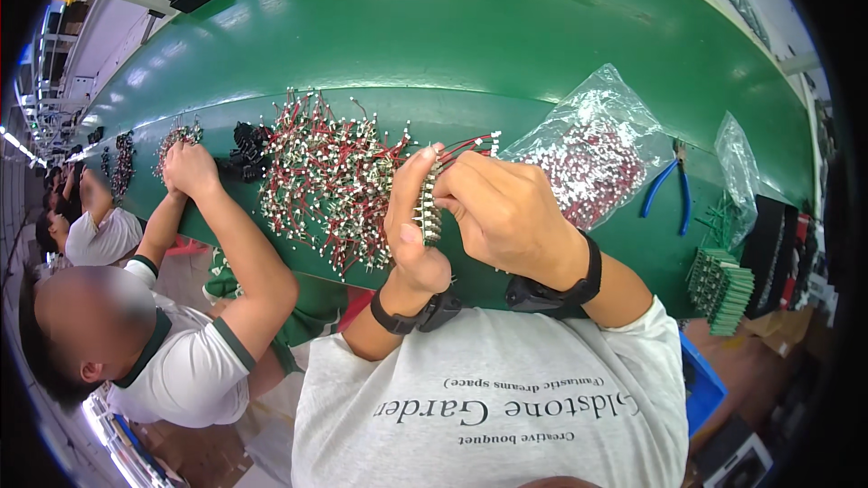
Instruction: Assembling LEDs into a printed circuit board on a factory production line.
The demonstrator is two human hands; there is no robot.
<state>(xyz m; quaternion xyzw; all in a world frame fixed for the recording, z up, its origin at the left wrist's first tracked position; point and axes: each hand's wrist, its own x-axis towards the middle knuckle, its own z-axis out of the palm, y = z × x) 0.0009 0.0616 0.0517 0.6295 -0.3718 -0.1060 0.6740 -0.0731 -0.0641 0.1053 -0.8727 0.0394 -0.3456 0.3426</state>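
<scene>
My left hand [412, 226] is closed round a narrow upright strip [429, 203] lined with a row of small pale metallic parts. Close against its right side is my right hand [511, 208], fingers bent and pressed together at the strip. What lies between those fingertips is hidden. Several red wire leads [472, 144] with white connectors stick out from the strip's upper end, above my right hand. A large loose heap of red leads with white ends [316, 181] lies on the green table, just left of my left hand.
To the right lie a clear bag of red-and-white leads [592, 158], blue-handled pliers [671, 185], an empty-looking plastic bag [737, 167] and stacked green strips [721, 289]. Black parts [246, 152] sit left of the heap. A co-worker's hands [192, 170] work further left.
</scene>
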